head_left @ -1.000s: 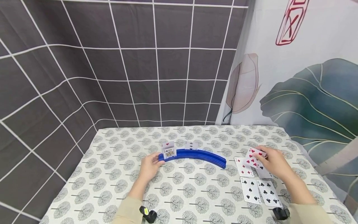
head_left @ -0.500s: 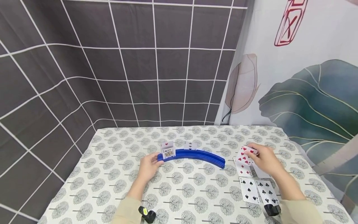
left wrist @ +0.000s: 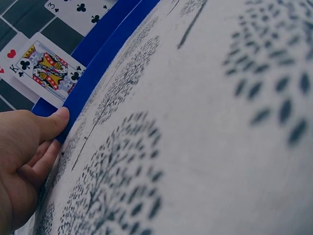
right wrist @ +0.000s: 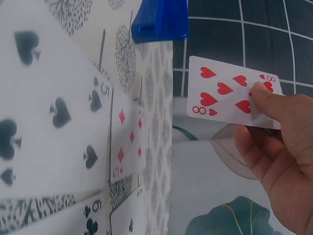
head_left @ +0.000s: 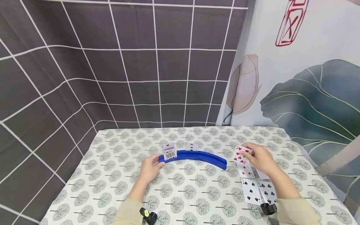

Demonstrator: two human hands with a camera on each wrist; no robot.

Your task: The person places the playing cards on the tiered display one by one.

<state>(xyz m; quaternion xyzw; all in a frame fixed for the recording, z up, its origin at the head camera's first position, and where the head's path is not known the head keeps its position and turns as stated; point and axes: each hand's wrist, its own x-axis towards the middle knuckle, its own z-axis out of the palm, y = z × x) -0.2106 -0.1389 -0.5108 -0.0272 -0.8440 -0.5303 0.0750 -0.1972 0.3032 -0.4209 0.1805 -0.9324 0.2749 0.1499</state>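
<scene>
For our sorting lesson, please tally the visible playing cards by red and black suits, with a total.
Red: 3 (heart card, 8 of hearts, 5 of diamonds)
Black: 5 (king of clubs, 3 of clubs, 5 of spades, 6 of clubs, partly hidden card)
Total: 8

This was a draped indoor corner, with a gridded hanging (head_left: pixel 174 65), leaf-printed hanging (head_left: pixel 306 78) and a bench (head_left: pixel 213 184) under tree-patterned cloth (head_left: pixel 194 175).

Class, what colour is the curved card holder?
The card holder is blue, seen best in the head view.
</scene>
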